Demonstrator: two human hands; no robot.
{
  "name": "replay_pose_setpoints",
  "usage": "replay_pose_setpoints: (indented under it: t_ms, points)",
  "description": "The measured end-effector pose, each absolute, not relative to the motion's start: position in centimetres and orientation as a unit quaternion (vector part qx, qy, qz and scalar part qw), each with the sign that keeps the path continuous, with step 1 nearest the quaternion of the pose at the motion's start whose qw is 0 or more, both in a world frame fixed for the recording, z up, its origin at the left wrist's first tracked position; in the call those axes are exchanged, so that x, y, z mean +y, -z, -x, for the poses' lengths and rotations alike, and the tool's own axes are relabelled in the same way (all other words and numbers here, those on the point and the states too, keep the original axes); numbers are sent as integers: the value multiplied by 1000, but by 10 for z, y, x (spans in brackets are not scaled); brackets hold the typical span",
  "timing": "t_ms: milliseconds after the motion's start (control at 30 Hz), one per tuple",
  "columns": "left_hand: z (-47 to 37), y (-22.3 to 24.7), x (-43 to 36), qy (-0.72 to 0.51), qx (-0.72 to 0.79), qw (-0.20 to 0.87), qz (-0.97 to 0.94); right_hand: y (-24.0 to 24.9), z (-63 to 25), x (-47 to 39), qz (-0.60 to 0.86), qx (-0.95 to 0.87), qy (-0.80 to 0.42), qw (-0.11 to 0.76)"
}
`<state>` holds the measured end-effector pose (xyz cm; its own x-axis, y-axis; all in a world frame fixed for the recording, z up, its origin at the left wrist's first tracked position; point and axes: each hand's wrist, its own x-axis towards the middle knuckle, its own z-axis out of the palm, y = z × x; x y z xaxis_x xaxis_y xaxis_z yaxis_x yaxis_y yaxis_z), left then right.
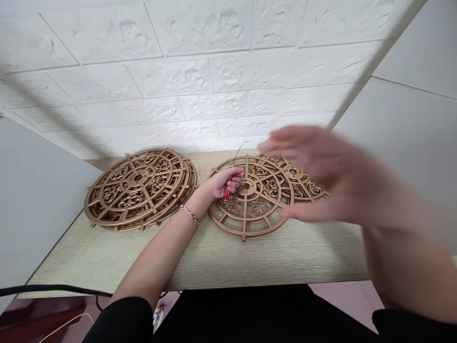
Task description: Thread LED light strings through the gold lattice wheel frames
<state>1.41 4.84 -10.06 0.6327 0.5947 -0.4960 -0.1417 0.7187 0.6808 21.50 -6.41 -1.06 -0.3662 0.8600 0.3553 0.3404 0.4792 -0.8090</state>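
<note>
My left hand (228,183) is closed round a small red-handled tool (227,194), whose exact kind the fingers hide. A thin dark wire (238,151) sticks up above that hand. Beneath it lies a round gold openwork metal panel (243,228), with spokes, rings and scroll ornaments. My right hand (314,176), smeared by motion, is raised in front of the panel's right side. Its thumb and fingers are spread apart with nothing seen between them. Partly behind it, more gold openwork (296,175) overlaps the panel's right edge.
A stack of similar gold panels (139,178) stands on the left of the pale wooden tabletop (285,262). A white brick-patterned wall (200,76) rises at the back, with smooth grey-white panels at both sides. A black cable (53,287) crosses the front left corner.
</note>
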Motion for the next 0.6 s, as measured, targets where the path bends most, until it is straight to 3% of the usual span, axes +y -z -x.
replay_pose_setpoints:
  t_ms: [100, 267, 467, 600]
  points:
    - [-13, 93, 47, -233, 361, 846, -317, 39, -201, -36, 452, -797, -316, 247]
    - [-10, 79, 44, -252, 327, 820, -396, 96, -194, 1, 516, -780, -302, 183]
    - [-13, 66, 33, -249, 324, 777, -478, 103, -192, 3, 492, -809, -279, 157]
    - [-16, 59, 24, -228, 342, 756, -510, 98, -175, 3, 461, -817, -278, 207]
